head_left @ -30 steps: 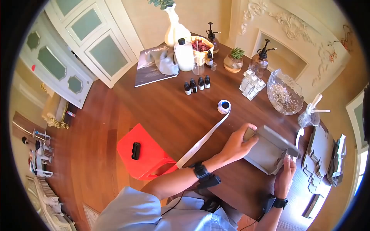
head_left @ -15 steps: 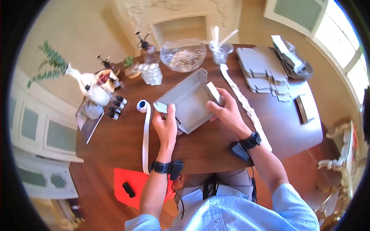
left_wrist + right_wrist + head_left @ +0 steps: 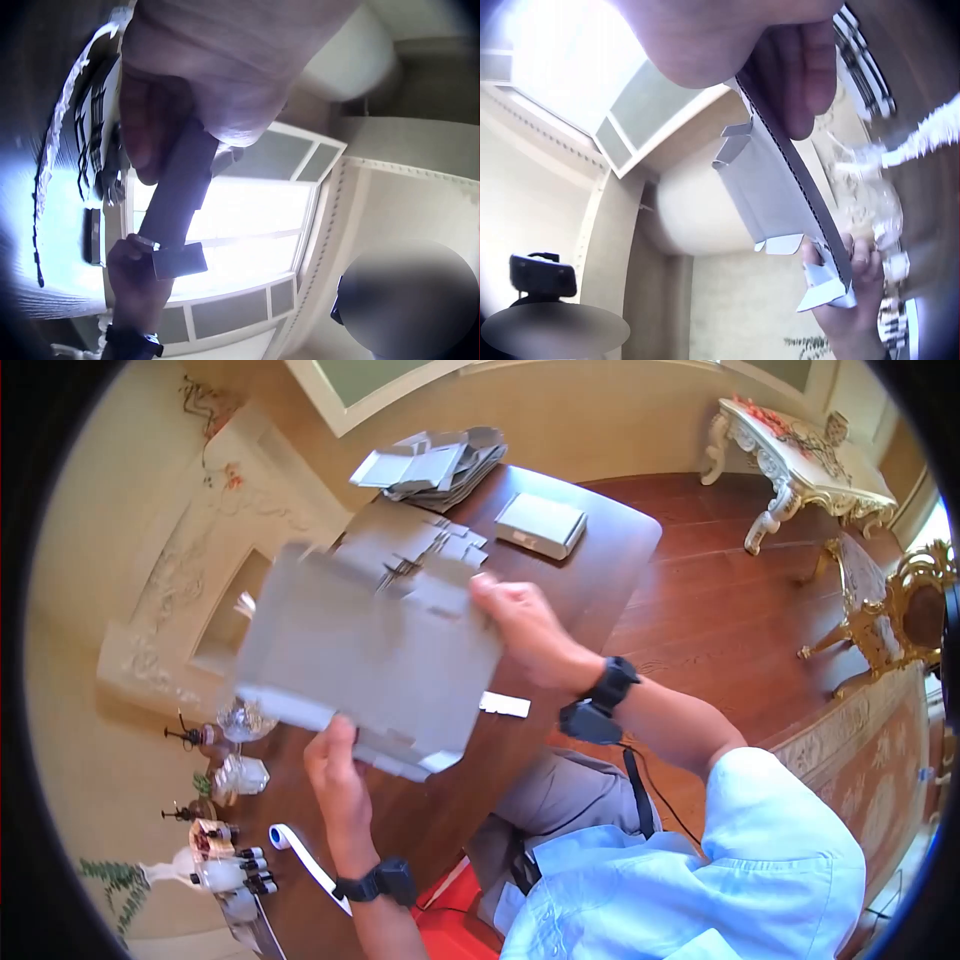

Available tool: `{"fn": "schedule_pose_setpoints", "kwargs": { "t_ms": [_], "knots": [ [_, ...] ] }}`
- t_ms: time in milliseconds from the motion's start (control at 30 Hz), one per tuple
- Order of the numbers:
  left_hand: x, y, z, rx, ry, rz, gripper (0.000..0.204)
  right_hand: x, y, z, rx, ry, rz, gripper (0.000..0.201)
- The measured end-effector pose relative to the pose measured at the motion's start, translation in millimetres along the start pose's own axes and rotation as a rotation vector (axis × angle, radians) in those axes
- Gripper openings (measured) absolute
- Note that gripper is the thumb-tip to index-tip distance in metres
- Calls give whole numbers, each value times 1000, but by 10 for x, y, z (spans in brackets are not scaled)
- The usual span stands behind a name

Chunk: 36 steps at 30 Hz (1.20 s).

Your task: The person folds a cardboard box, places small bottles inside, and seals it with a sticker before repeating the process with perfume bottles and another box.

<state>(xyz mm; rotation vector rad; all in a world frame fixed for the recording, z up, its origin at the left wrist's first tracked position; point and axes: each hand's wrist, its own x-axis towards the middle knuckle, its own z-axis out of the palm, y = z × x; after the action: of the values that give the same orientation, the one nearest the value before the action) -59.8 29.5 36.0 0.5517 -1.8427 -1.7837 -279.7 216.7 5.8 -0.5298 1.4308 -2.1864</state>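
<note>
A grey cardboard box blank (image 3: 370, 650) is held up over the table, its main panel broad and flat with short flaps along the edges. My left hand (image 3: 342, 790) grips its near left edge, thumb on the upper face. At the far right corner my right hand (image 3: 535, 635) pinches the cardboard. The right wrist view shows the corrugated edge of the blank (image 3: 780, 187) with several small flaps bent out, and the fingers of my left hand (image 3: 855, 300) around its far end. In the left wrist view, the blank (image 3: 180, 195) is seen edge-on between both hands.
A closed small box (image 3: 540, 525) sits near the table's right end, with stacked cardboard blanks (image 3: 440, 465) behind. White tape (image 3: 310, 870) runs along the left side, near small bottles and a glass bowl (image 3: 245, 720). A red stool (image 3: 455, 920) stands below the table edge.
The head view has swung to the right. The cardboard, a tray with raised walls half a second ago, now appears flatter, its main panel facing up. Both hands still hold it.
</note>
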Motion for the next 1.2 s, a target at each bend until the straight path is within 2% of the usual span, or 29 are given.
{"fn": "schedule_pose_setpoints", "kwargs": {
  "t_ms": [33,100,167,233,300,367,400,433,500,567,600,633,700,733,833,900,967,1033,1067,1133,1167,1200],
  "knots": [
    [75,290,357,37,-58,-86,33,12,-79,-344,-94,78,-24,48],
    [440,342,669,150,-156,-94,29,8,-417,-716,27,348,-123,44],
    [761,287,1092,217,-278,-21,27,-43,-504,-1436,-8,446,-144,43],
    [1032,227,1578,474,-450,179,36,-188,-684,-1936,-53,582,-179,41],
    [1357,43,2052,690,-646,499,58,-369,-812,-2334,-60,670,-191,39],
    [1743,-209,2491,901,-735,805,83,-550,-805,-2695,-39,725,-190,38],
    [1898,-258,2696,1109,-793,707,96,-648,-797,-2809,-24,743,-195,38],
    [2078,-299,2868,1282,-818,759,101,-753,-829,-2797,-26,765,-220,41],
    [2408,-313,3104,1493,-945,796,104,-970,-838,-2884,-25,793,-142,43],
    [2543,-194,3250,1575,-1106,764,102,-1104,-818,-2890,43,828,-126,42],
    [2597,-174,3282,1507,-1168,728,98,-1191,-785,-2906,26,810,-98,41],
    [2640,-161,3295,1439,-1232,691,94,-1245,-771,-2916,10,794,-68,41],
    [2676,-307,3226,1341,-1134,781,88,-1195,-772,-2877,4,810,-67,40],
    [2644,-357,3122,1287,-1073,770,89,-1161,-761,-2846,-1,829,-53,39],
    [2373,-179,2814,1220,-989,667,87,-870,-757,-2864,-32,812,-61,37],
    [2165,35,2509,1166,-956,657,88,-580,-802,-2813,-49,777,-65,35],
    [1936,210,2128,1117,-928,638,89,-233,-815,-2725,-134,651,-44,34],
    [1699,369,1744,919,-890,652,95,181,-722,-2727,-176,571,56,35],
    [1536,488,1573,922,-885,649,95,373,-714,-2671,-178,516,98,35],
    [1220,637,1222,942,-785,465,98,719,-694,-2549,-192,433,204,37],
    [1138,584,1028,964,-744,497,97,867,-667,-2503,-201,411,264,39],
    [1024,592,853,971,-713,459,97,953,-647,-2491,-280,313,278,43]
  ]
}}
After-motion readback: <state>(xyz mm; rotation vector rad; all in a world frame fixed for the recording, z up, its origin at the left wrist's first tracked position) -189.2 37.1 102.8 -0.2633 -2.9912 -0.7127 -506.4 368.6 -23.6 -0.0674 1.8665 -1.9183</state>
